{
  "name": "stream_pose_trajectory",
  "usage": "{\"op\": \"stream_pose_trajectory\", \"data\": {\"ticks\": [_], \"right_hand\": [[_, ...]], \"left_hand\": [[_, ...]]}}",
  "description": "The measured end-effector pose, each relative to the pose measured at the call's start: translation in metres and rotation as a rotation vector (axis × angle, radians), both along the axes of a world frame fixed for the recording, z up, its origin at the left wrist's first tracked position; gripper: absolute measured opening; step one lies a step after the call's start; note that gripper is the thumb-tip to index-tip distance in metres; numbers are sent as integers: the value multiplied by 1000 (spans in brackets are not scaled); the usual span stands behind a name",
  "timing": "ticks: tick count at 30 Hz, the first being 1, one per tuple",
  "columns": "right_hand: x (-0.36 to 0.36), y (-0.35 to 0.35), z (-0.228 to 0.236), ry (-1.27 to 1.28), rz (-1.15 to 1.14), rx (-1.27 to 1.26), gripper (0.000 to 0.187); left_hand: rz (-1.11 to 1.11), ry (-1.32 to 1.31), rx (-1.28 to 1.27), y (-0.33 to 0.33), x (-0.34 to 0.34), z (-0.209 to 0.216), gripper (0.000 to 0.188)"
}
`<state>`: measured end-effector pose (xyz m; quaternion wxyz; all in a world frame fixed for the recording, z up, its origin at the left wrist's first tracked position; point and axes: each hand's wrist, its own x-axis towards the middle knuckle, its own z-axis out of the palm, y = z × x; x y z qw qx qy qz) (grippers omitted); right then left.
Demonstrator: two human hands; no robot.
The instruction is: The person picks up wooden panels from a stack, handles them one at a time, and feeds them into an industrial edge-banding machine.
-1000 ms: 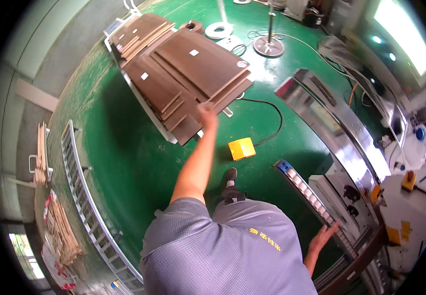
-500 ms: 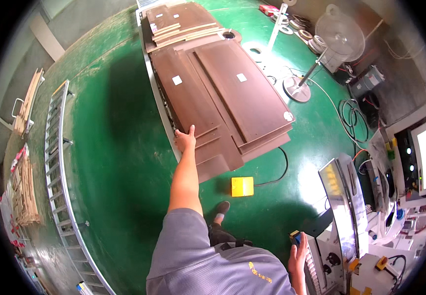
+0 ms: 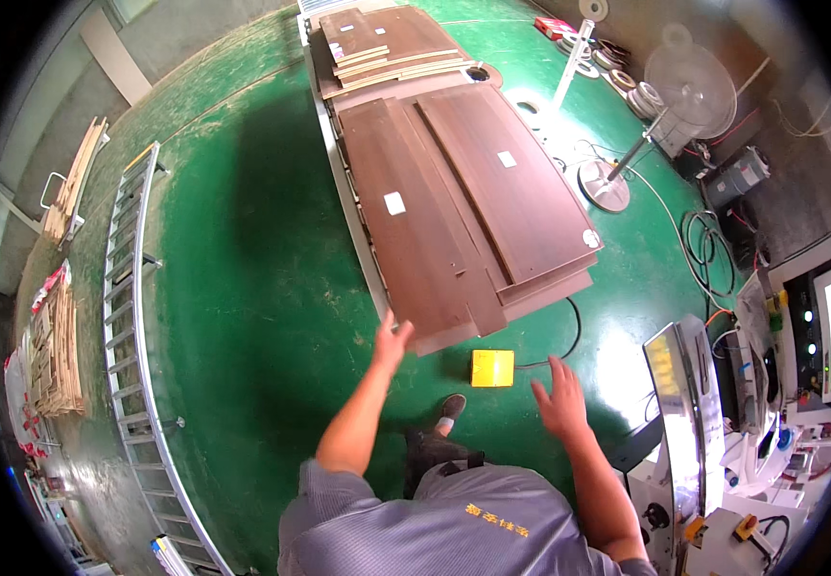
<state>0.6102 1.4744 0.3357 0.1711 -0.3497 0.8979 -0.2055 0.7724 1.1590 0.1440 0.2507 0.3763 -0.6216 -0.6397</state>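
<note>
Long brown panels lie stacked on a low platform in front of me. The left brown panel (image 3: 401, 250) carries a white label, and its near end reaches close to my left hand. My left hand (image 3: 392, 344) is at that panel's near left corner, thumb and fingers apart; whether it touches the edge I cannot tell. The right brown panel (image 3: 502, 182) lies beside it, also labelled. My right hand (image 3: 561, 398) hangs open over the green floor with nothing in it, to the right of a yellow box (image 3: 492, 368) with a black cable.
A metal roller conveyor (image 3: 128, 360) runs along the left. Machinery with a glossy slanted panel (image 3: 676, 403) stands close on the right. A standing fan (image 3: 607, 184), coiled rolls (image 3: 641, 99) and hoses (image 3: 706, 252) are at the far right. More panels with pale strips (image 3: 401, 69) lie farther back.
The left brown panel has slid toward me. My left hand has drawn back with it to the near corner. My right hand has left the machine's side and come forward over the floor.
</note>
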Motion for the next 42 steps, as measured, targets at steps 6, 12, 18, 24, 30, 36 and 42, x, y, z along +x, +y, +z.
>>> {"op": "stream_pose_trajectory", "data": {"ticks": [6,12,18,24,30,36,42], "right_hand": [[-43,-65,-55,-123,-169,137,67],[-54,14,-21,-154,-330,264,66],[-10,213,21,-71,-530,225,54],[139,385,33,-98,-1014,146,49],[335,430,-29,-162,-1590,-103,56],[428,391,-67,-100,-1963,-152,61],[417,386,-83,-119,-2060,-189,65]], "left_hand": [[-213,218,711,177,6,83,63],[-292,305,996,188,-22,94,34],[-97,348,937,127,-68,53,37],[-584,204,1022,242,-139,107,39],[-1136,-9,963,420,-185,120,34],[-1450,-110,1026,576,-177,110,41],[-1694,22,407,629,-145,120,80]]}}
